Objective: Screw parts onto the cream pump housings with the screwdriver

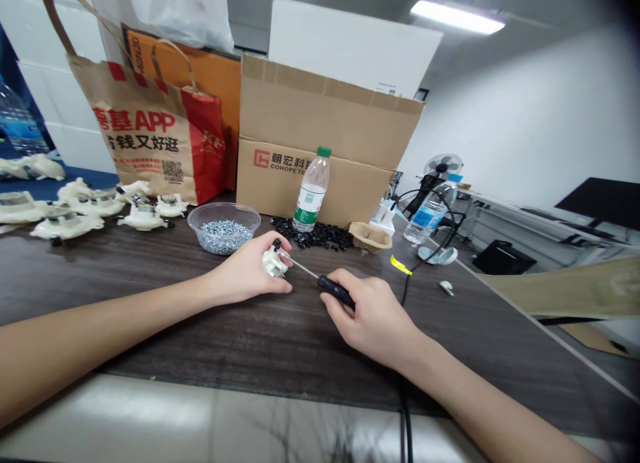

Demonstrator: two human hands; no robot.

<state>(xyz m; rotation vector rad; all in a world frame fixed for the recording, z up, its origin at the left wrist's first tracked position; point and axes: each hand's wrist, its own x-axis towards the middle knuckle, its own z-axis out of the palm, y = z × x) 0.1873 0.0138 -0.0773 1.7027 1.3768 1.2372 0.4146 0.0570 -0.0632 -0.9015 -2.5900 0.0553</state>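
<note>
My left hand (245, 270) is closed around a small off-white plastic part (275, 264), which has a black piece at its top; the fingers hide much of it. In my right hand (375, 313) is a screwdriver (336, 290) with a black handle, gripped near the handle's end. Its metal shaft points up and left, and the tip meets the part by the black piece. Just behind my left hand stands a clear plastic bowl (225, 226) of small silvery screws. Several similar off-white parts (143, 216) lie on the table at the left.
A bottle with a green cap (311, 193) stands among small black pieces (327, 237). Behind it are a cardboard box (320, 163) and a paper bag (160, 136). To the right are a cardboard tray (371, 236), a blue-capped bottle (431, 213) and a black cable (405, 293).
</note>
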